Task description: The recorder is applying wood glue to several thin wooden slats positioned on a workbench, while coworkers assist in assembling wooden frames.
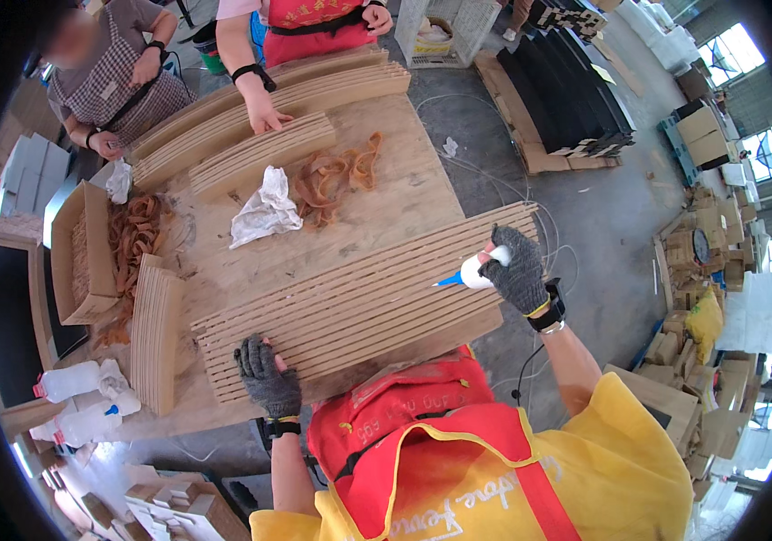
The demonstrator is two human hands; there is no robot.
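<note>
A row of long, thin wooden strips (359,302) lies side by side on the wooden table (404,171) in front of me. My right hand (516,270), in a grey fingerless glove, is closed around a white squeeze bottle (473,272) with a blue nozzle. The bottle is tilted over the right part of the strips, its tip pointing left; whether the tip touches the wood I cannot tell. At the near left end of the row, my left hand (269,374), gloved alike, rests on the strips with fingers extended and nothing gripped.
Across the table, a co-worker's hand (266,115) touches a strip stack (264,155); another person stands left of it. A crumpled white cloth (266,209), brown bands (321,189), a cardboard box (66,261), a strip bundle (155,334) and clear bottles (70,381) lie on the table.
</note>
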